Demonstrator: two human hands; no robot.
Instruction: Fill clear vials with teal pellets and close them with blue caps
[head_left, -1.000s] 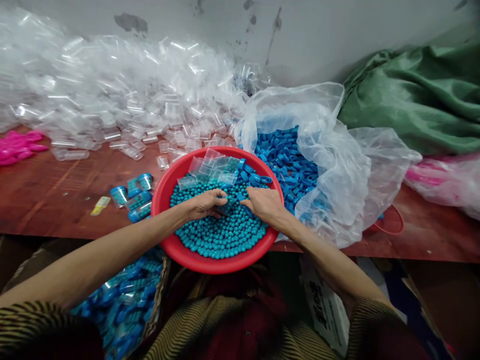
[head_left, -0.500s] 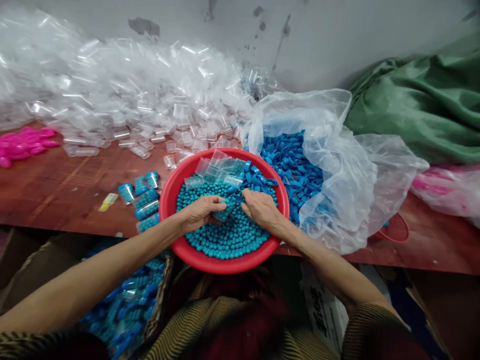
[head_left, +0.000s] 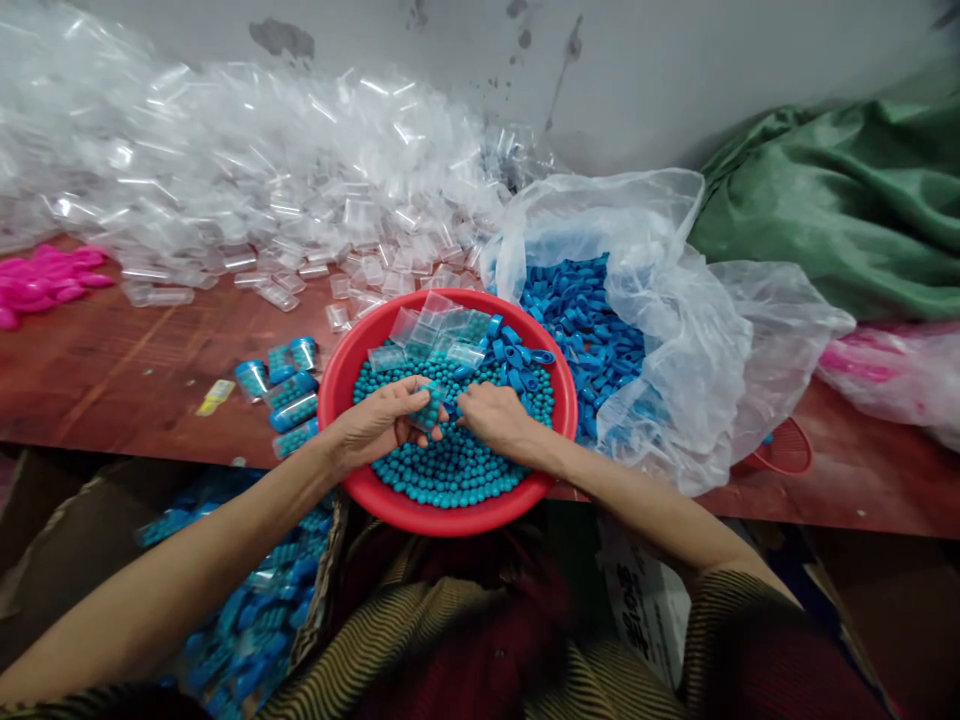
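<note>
A red basin at the table's front edge holds a heap of small teal beads, a few clear tubes and several blue caps. My left hand is closed round a small clear tube filled with teal beads, held tilted above the heap. My right hand is closed in a pinch right beside the tube's upper end, over the beads; what its fingertips hold is too small to make out.
A big pile of empty clear tubes covers the back left of the table. An open plastic bag of blue caps lies right of the basin. Filled capped tubes lie left of it, more in a box below. Pink pieces, green cloth.
My left hand has lifted the bead-filled tube out of the heap and tilted it. My right hand slid left, closer to the tube's end.
</note>
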